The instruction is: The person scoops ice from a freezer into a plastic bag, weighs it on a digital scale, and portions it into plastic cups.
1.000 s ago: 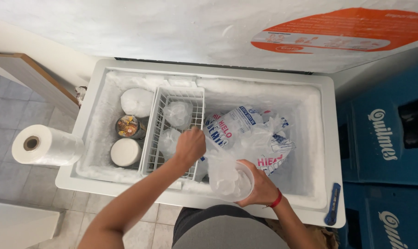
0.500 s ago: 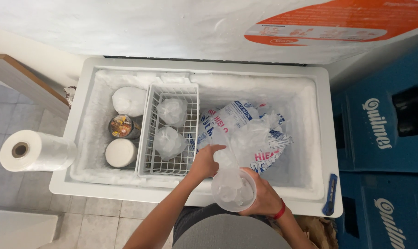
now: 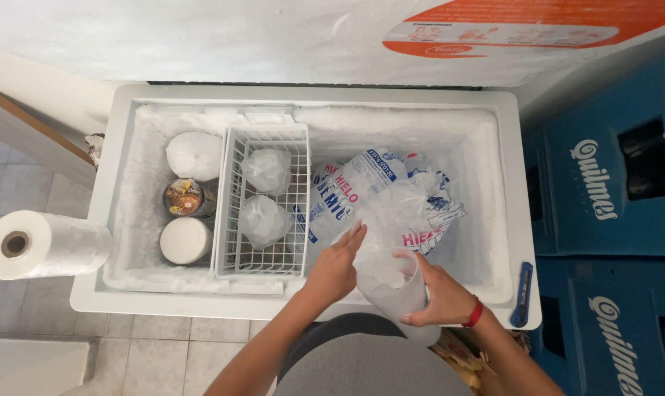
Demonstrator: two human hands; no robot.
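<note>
I see my right hand point(image 3: 439, 297) wrapped around a translucent plastic cup point(image 3: 395, 290), fingers point(image 3: 420, 317) curled closed on its side; the cup holds ice and sits just above the front rim of the open chest freezer point(image 3: 310, 299), right of centre. My left hand point(image 3: 337, 268) is at the cup's mouth, fingers nearly straight and close together, tips touching or just over the ice; I cannot tell whether they pinch a piece. Directly behind the cup lies a large clear ice bag point(image 3: 391, 202) with blue and red lettering, crumpled and open toward the hands, filling the freezer's middle. Left of it a white wire basket point(image 3: 262, 260) holds two small knotted clear bags point(image 3: 266, 170), one behind the other. In the left compartment, back to front: a white round bag or tub point(image 3: 193, 154), a round container with a brown printed lid point(image 3: 185, 198), and a plain white round lid point(image 3: 185, 240). The walls are thick with frost. A blue utility knife point(image 3: 521, 295) rests on the right front rim. The raised lid point(image 3: 200, 37) carries an orange and white label point(image 3: 508, 29) at upper right. Blue crates point(image 3: 611, 191) with white script stand against the right side; a roll of clear plastic point(image 3: 42, 244) sits outside the left wall. Open room remains along the freezer's right inner wall.
</note>
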